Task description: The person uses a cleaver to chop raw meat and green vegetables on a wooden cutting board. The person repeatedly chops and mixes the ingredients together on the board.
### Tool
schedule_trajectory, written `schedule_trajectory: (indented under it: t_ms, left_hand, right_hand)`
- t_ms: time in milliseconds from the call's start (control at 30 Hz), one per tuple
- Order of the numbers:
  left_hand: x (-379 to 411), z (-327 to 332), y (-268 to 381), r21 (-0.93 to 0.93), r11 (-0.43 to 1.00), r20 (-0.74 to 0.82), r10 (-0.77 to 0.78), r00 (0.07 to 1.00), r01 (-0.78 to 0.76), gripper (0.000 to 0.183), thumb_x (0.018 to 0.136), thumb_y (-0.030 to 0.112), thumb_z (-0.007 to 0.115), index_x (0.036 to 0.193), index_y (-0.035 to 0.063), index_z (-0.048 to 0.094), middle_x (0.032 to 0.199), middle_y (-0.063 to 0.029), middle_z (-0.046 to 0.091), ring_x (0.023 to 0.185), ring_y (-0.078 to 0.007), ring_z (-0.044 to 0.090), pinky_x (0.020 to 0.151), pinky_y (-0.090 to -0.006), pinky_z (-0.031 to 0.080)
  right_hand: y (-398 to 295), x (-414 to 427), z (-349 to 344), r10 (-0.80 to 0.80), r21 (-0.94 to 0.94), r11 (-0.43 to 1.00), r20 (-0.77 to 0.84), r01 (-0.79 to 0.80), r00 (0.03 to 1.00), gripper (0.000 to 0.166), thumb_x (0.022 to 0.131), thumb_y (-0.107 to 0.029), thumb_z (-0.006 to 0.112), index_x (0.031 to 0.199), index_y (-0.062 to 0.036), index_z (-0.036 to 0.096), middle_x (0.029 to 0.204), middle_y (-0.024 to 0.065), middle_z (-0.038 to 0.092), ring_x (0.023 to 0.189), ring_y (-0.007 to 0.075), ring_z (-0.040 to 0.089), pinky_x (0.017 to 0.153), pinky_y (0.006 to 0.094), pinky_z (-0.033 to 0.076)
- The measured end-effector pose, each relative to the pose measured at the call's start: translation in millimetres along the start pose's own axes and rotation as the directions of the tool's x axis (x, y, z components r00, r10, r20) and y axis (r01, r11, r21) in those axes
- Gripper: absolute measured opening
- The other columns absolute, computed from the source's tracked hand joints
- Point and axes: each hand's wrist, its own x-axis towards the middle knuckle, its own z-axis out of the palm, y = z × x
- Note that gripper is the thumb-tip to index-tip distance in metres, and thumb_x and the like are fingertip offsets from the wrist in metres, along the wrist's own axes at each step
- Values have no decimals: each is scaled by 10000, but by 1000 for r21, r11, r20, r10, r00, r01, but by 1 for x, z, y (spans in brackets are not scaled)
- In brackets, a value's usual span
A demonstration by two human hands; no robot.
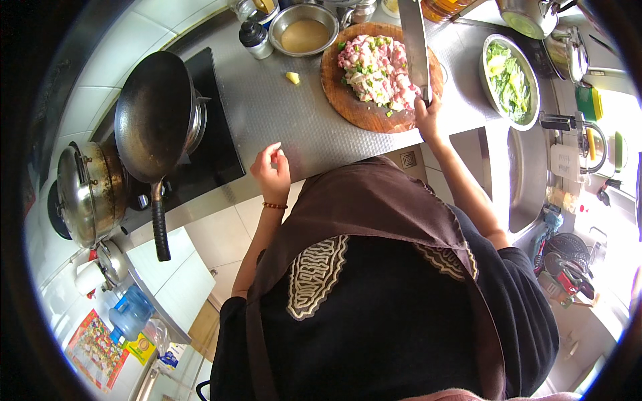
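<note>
My right hand [428, 114] grips the handle of a cleaver [416, 47], whose broad blade lies over the right part of a round wooden cutting board [346, 108]. Left of the blade, chopped raw meat mixed with green pieces [376, 70] is spread on the board. My left hand [271, 168] hovers by the front edge of the metal counter, fingers loosely curled and holding nothing. A small yellowish piece [293, 77], perhaps ginger, lies on the counter left of the board. Behind it stands a metal bowl [303, 30] of cloudy tan liquid, beside a black-capped jar [256, 40].
A wok [153, 115] sits on the black cooktop [220, 145] at left, its handle towards me, near a lidded pot [83, 193]. At right, a bowl of leafy greens [510, 82] stands by the sink [526, 175]. Bottles and kettles line the counter's back.
</note>
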Motion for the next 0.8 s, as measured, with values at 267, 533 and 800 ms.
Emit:
schedule_trajectory:
  t_ms: [267, 533, 800]
  left_hand:
    - [-1, 2, -1, -5, 1000, -5, -21, 1000, 21, 127, 731, 34, 578, 857, 37, 600, 678, -58, 578, 578, -178, 534, 556, -302, 421]
    - [-1, -1, 4, 21, 999, 10, -30, 1000, 30, 136, 734, 41, 580, 868, 43, 598, 692, -49, 575, 590, -174, 527, 583, -314, 415]
    - [5, 3, 8, 26, 1000, 27, 4, 1000, -5, 125, 736, 56, 583, 861, 49, 594, 687, -48, 571, 593, -181, 529, 581, -314, 412]
  right_hand:
    - [-8, 9, -2, 126, 143, 980, 88, -137, 988, 193, 751, -166, 510, 765, 25, 537, 576, 100, 534, 514, 167, 484, 519, 330, 414]
    - [-22, 7, 4, 48, 32, 998, 64, -51, 997, 264, 788, -230, 512, 783, 31, 550, 525, 94, 552, 447, 266, 530, 497, 372, 422]
    - [0, 3, 18, 74, -98, 993, 59, -67, 996, 329, 769, -265, 534, 806, 61, 556, 642, 208, 594, 659, 353, 605, 640, 413, 467]
